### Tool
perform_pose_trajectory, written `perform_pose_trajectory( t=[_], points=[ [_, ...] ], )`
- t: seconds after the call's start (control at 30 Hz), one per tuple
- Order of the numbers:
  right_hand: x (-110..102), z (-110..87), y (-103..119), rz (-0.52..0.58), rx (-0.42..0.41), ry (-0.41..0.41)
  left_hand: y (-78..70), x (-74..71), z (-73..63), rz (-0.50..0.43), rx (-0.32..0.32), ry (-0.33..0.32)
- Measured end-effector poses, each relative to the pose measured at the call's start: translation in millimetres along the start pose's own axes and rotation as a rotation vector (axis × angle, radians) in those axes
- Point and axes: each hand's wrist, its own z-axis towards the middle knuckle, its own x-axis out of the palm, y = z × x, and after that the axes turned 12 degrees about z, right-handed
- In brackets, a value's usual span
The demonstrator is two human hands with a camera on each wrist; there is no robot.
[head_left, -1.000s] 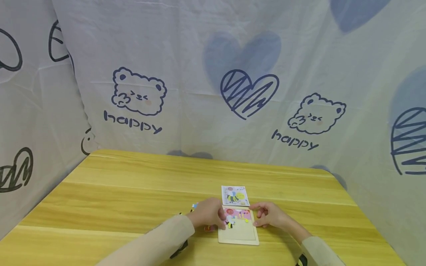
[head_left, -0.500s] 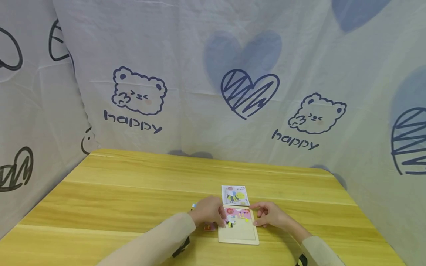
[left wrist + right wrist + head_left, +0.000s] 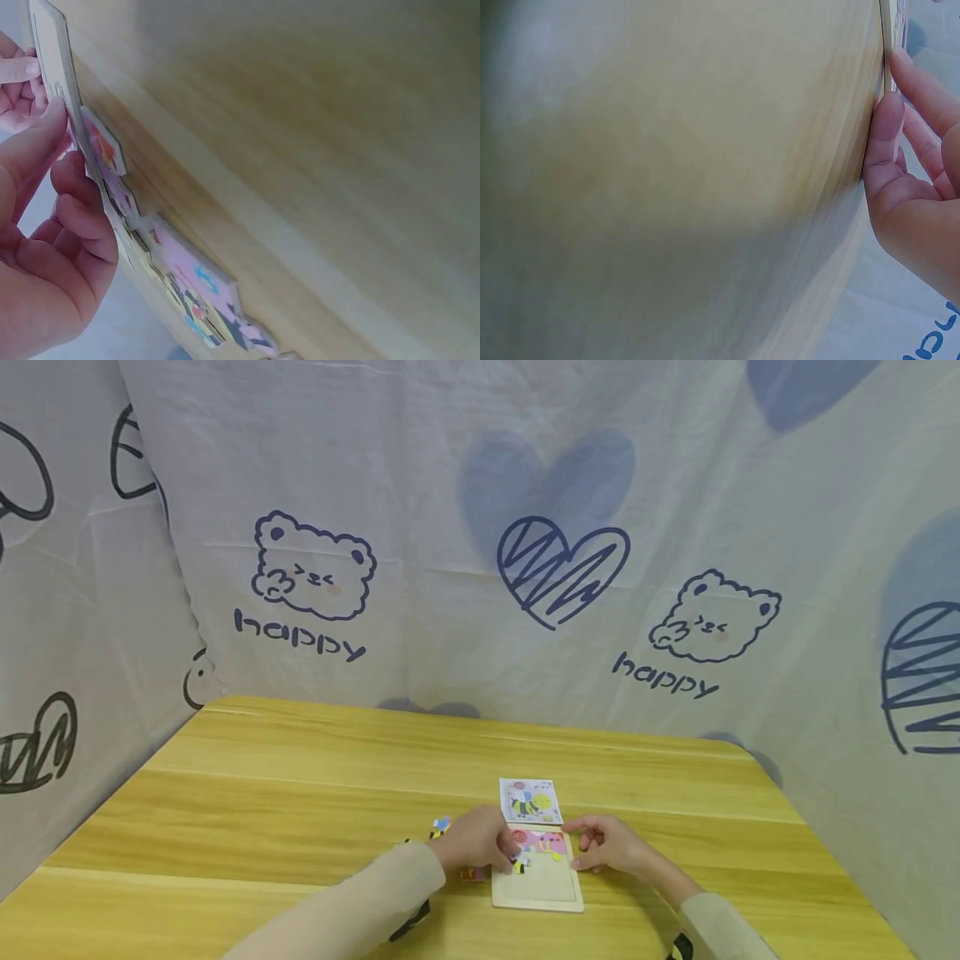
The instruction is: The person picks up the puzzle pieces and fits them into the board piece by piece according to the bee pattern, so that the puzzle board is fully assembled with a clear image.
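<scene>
A wooden puzzle board (image 3: 536, 893) lies on the table, its top part filled with pink pieces and a bee piece (image 3: 520, 864) below them. My left hand (image 3: 477, 839) is over the board's left side. Its thumb and bent index finger pinch a puzzle piece that they mostly hide; in the left wrist view that hand (image 3: 56, 225) is close against the board's edge (image 3: 66, 67). With thumb and index finger, my right hand (image 3: 609, 846) holds the board's right edge near its upper corner. The right wrist view shows that hand (image 3: 919, 161) at the thin board edge (image 3: 889, 37).
Just beyond the board lies a picture card (image 3: 529, 802) of a bee. Loose puzzle pieces (image 3: 191, 270) lie left of the board, partly behind the left arm; one pink-red piece (image 3: 472, 875) is close by its edge. A printed cloth (image 3: 420, 568) hangs behind the wooden table (image 3: 300, 777).
My left hand has shifted slightly to the right over the board, and more of a blue-and-yellow loose piece shows beside it. The right hand and board have stayed in place.
</scene>
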Motion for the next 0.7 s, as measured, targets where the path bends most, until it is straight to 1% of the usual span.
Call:
perform_pose_trajectory(
  t=[0.1,0.27,0.43,0.53,0.63,0.7],
  points=[
    [0.0,0.0,0.1,0.001,-0.002,-0.002,0.0,-0.1,-0.4,-0.02,0.002,0.006],
    [-0.2,0.2,-0.3,-0.006,-0.01,-0.005,-0.2,-1.4,0.5,-0.004,0.023,0.011],
    [-1.0,1.4,-0.2,-0.006,-0.005,-0.012,-2.0,-2.6,1.9,0.0,0.014,0.032],
    [-0.9,1.3,0.0,-0.01,-0.004,-0.015,-1.3,-1.8,2.7,-0.022,0.006,0.039],
    [-0.3,1.2,-0.3,-0.013,-0.003,-0.015,2.1,0.5,3.5,-0.081,0.004,0.041],
    [0.4,1.2,-0.7,-0.01,-0.004,-0.013,5.6,2.3,4.0,-0.114,0.019,0.031]
  ],
)
